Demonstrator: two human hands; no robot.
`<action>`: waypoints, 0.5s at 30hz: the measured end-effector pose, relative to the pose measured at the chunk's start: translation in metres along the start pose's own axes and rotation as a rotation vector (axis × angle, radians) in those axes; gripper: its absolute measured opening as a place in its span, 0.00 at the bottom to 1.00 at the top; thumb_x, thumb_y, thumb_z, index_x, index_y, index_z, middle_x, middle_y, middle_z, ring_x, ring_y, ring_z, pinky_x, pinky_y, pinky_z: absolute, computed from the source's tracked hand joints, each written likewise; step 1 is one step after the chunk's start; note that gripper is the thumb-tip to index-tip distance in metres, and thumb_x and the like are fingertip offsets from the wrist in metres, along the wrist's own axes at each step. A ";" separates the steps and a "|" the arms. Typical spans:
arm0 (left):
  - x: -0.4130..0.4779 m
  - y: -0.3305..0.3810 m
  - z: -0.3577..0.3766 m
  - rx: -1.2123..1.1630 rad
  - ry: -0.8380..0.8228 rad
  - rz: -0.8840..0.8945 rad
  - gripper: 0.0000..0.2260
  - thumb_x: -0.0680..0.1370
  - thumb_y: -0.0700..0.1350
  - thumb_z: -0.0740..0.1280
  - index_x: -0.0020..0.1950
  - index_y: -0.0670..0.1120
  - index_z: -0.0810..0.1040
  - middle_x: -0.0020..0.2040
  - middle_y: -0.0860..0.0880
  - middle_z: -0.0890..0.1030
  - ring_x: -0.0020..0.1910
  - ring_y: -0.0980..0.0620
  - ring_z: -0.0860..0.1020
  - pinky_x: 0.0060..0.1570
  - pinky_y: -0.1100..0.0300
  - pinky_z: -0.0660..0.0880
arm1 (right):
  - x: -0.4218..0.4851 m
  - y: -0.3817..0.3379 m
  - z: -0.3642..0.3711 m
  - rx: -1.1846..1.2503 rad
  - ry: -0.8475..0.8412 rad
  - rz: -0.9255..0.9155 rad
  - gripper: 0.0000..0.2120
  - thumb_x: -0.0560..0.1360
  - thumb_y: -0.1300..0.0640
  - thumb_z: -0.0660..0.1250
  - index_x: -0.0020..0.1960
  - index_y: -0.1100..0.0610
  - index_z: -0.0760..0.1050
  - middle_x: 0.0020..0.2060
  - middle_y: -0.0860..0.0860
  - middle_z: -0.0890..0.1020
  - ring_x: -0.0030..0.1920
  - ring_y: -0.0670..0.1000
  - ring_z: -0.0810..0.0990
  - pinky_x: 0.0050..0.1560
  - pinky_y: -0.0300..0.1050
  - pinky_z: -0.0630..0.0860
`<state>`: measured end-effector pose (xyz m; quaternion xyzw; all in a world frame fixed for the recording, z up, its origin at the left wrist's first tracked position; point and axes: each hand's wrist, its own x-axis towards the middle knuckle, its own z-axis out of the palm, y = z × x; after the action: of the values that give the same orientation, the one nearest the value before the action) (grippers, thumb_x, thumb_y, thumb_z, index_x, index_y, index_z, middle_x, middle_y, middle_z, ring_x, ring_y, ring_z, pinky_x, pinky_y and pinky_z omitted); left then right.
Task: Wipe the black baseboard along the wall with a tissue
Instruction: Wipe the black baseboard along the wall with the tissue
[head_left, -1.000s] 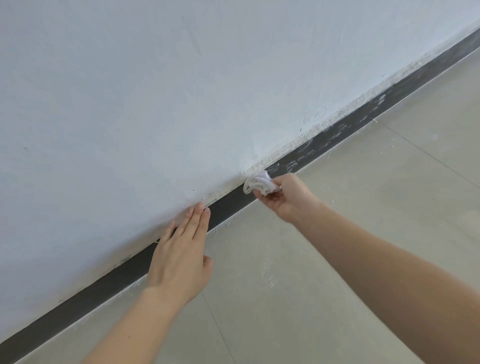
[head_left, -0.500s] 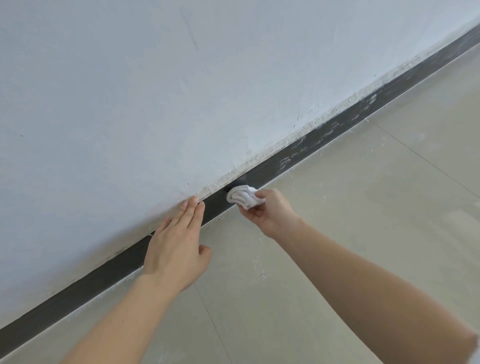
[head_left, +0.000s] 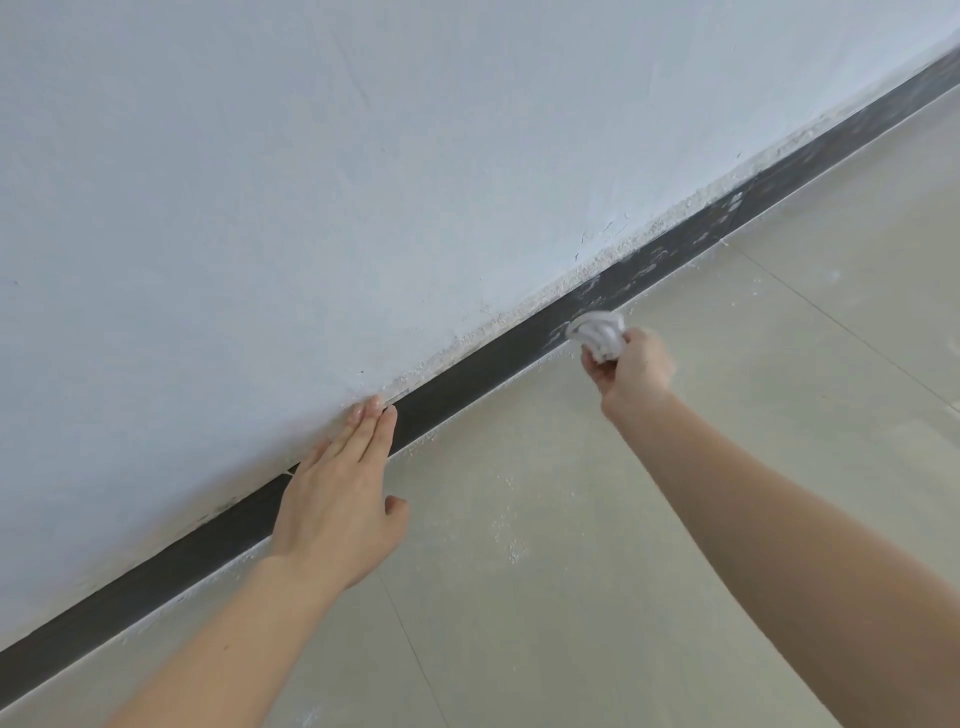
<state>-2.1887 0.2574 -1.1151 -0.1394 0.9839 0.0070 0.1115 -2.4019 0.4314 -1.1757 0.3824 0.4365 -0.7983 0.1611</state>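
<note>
Baseboard: black, running as a long diagonal band from the near left corner up to the far right edge, between wall and floor. Clean and evenly dark on the near-left stretch; streaked with pale dusty smears on the far-right stretch beyond the tissue.

Wall: pale blue-white, filling the upper left, with a rough crumbly line of white plaster along its bottom edge just above the black band (a few small chips and cracks visible near the far end).

Floor: light beige tiles with thin joint lines, sprinkled with white specks and crumbs, thickest close to the band and in a patch between the two arms.

Right hand: reaching far out on a bare forearm, closed around the crumpled white tissue, pressing it against the lower part of the black band where the smeared stretch begins.

Left hand: nearer and further left, open and flat, fingers together and extended, tips touching the wall's bottom edge right at the top of the band, palm lying across the band, thumb tucked out to the right above the floor. Holding nothing.

Both hands well apart along the band.
</note>
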 end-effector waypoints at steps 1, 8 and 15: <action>0.000 0.001 0.000 -0.006 0.004 0.001 0.34 0.76 0.49 0.56 0.77 0.47 0.41 0.77 0.53 0.39 0.75 0.59 0.41 0.70 0.63 0.42 | -0.003 0.013 -0.004 -0.032 -0.046 0.059 0.07 0.77 0.65 0.57 0.46 0.63 0.74 0.37 0.58 0.77 0.31 0.53 0.76 0.26 0.40 0.78; 0.004 0.006 0.002 -0.011 0.080 -0.032 0.32 0.71 0.40 0.63 0.75 0.41 0.59 0.75 0.46 0.60 0.74 0.52 0.60 0.69 0.58 0.59 | -0.029 0.085 -0.001 -0.267 -0.326 0.331 0.09 0.77 0.67 0.58 0.56 0.65 0.71 0.46 0.61 0.80 0.38 0.55 0.81 0.36 0.47 0.80; 0.034 0.032 0.003 0.069 0.178 0.209 0.30 0.69 0.42 0.51 0.71 0.39 0.67 0.72 0.44 0.67 0.71 0.49 0.66 0.67 0.53 0.65 | 0.027 0.007 0.011 -0.265 -0.117 0.098 0.05 0.75 0.71 0.58 0.43 0.67 0.73 0.39 0.62 0.78 0.34 0.57 0.79 0.33 0.49 0.82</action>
<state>-2.2286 0.2793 -1.1265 -0.0320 0.9987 -0.0278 0.0272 -2.4204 0.4202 -1.1963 0.3312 0.5088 -0.7458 0.2742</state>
